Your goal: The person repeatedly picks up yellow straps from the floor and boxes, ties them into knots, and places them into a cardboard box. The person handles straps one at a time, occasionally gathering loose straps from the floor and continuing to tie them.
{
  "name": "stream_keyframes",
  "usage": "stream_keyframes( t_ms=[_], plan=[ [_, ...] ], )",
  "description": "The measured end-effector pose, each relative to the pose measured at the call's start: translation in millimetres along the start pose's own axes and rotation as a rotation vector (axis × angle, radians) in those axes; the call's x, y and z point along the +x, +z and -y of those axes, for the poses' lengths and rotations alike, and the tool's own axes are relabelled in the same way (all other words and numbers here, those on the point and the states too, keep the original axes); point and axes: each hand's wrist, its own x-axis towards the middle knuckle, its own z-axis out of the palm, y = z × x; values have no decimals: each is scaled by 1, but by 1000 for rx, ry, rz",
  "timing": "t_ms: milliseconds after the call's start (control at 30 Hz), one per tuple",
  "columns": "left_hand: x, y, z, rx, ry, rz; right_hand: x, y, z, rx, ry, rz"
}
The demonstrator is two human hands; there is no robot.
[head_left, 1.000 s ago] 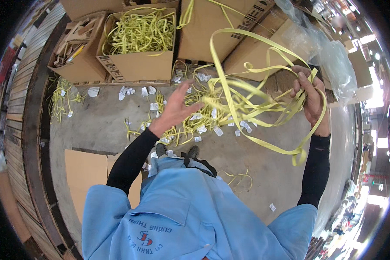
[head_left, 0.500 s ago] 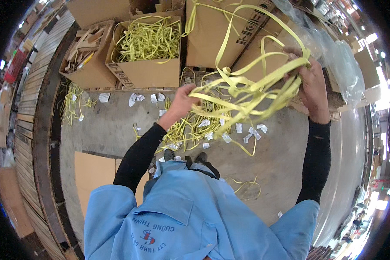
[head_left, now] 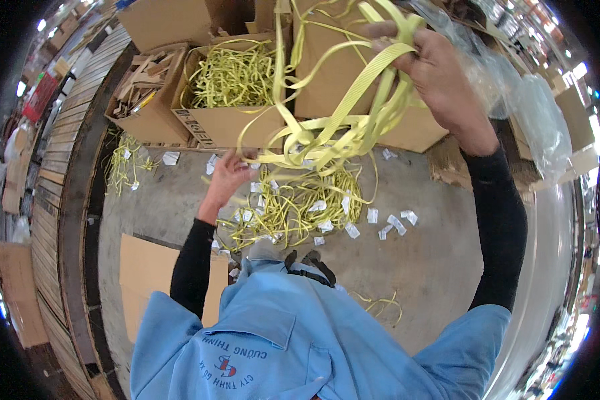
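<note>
A loose tangle of yellow plastic strapping bands (head_left: 343,113) hangs between my two hands above the floor. My right hand (head_left: 433,73), raised at the upper right, is closed around several loops of it. Lower and to the left, my left hand (head_left: 232,177) has its fingers curled at the tangle's left end, with a strap at the fingertips; motion blurs this part. Beneath the hands, a pile of the same yellow straps (head_left: 307,213) lies on the concrete floor among scattered white paper slips (head_left: 352,230).
A cardboard box full of yellow straps (head_left: 233,115) stands ahead, beside a box of cardboard scraps (head_left: 147,110). Flat cardboard (head_left: 147,273) lies at the left near a slatted wooden platform (head_left: 53,200). Clear plastic sheeting (head_left: 540,127) drapes over cardboard at the right.
My right hand has moved up and left with the straps. My left hand has shifted left and slightly down, and the tangle now hangs farther left, its loops more spread.
</note>
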Motion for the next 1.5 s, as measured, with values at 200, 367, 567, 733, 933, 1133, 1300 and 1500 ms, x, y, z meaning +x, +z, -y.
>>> stream_keyframes(
  t_ms=[200, 367, 567, 733, 933, 1133, 1300, 1500],
  plan=[
    [-85, -54, 116, 186, -348, -368, 136, 62, 18, 56, -176, 143],
    [-155, -104, 213, 374, -598, -450, 260, 95, 48, -24, -140, 158],
    [-200, -152, 286, 156, -880, -539, 419, 157, 55, -128, -146, 89],
    [-197, -216, 321, -231, -1046, -807, 509, 188, 14, -365, -20, -83],
    [-104, -305, 318, -61, -796, -913, 639, 260, -147, -375, 61, 94],
    [-41, -321, 282, -111, -786, -1065, 610, 410, -373, -395, 435, 278],
    [-79, -290, 296, -177, -918, -1065, 499, 487, -457, -555, 518, 453],
    [-144, -267, 314, -144, -1209, -1015, 428, 523, -446, -736, 321, 307]
  ],
)
